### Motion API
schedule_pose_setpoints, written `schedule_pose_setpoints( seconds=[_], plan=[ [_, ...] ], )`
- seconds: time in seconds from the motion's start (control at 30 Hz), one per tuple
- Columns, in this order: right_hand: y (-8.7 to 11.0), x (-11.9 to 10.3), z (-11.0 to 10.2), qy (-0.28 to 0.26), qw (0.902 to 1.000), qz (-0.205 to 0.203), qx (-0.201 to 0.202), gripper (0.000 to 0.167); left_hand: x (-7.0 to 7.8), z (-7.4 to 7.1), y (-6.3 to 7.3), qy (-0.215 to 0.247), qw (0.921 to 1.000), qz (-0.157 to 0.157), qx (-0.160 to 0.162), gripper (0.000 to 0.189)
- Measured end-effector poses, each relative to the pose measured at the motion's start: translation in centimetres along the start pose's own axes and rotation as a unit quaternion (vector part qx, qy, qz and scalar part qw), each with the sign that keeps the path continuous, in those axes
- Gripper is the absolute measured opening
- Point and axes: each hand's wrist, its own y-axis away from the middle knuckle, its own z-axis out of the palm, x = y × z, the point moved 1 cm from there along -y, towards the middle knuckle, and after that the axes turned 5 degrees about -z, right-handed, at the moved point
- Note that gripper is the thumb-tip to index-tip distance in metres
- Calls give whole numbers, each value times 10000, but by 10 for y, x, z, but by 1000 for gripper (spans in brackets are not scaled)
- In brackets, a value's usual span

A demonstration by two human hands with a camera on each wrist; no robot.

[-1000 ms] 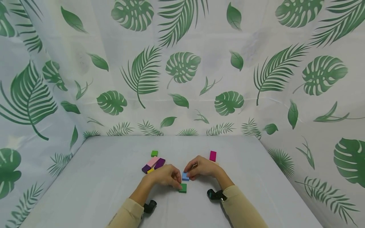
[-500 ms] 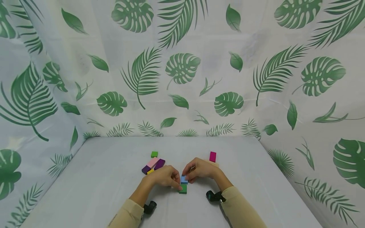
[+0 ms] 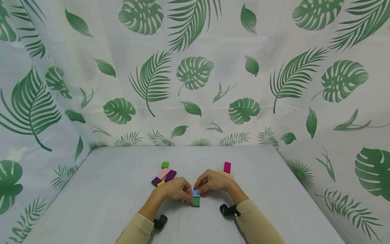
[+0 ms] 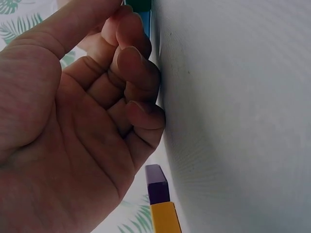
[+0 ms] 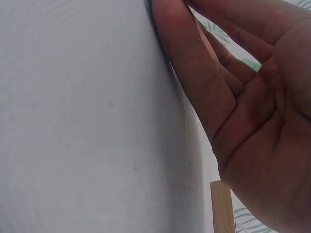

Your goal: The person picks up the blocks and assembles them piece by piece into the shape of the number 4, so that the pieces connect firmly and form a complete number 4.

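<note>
A green block lies on the white table in front of the person, its left side pinched by the left hand. Directly behind it sits a light blue block, its near edge right at the green one. Thumb and fingertips of the right hand grip this blue block from the right. In the left wrist view, the green block shows at the top beside the left thumb and index fingertips, with a strip of blue beyond it. The right wrist view shows the right hand's fingers low against the table, the blue block mostly hidden.
Left of the hands lie purple blocks, a pink block, a yellow block and a light green block. A magenta block and a wooden block lie behind the right wrist. A leaf-print curtain surrounds the table.
My right hand has drawn the blue block toward the person and slightly left, closing the gap to the green block. The left hand stays nearly still at the green block.
</note>
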Motion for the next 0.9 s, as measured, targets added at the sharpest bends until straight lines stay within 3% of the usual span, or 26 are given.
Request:
schedule_pose_setpoints(
  seconds=[0.9],
  plan=[
    [-2, -6, 4, -124, 9998, 117, -93, 14, 6, 2, 3, 131, 9997, -79, -177, 30]
  ],
)
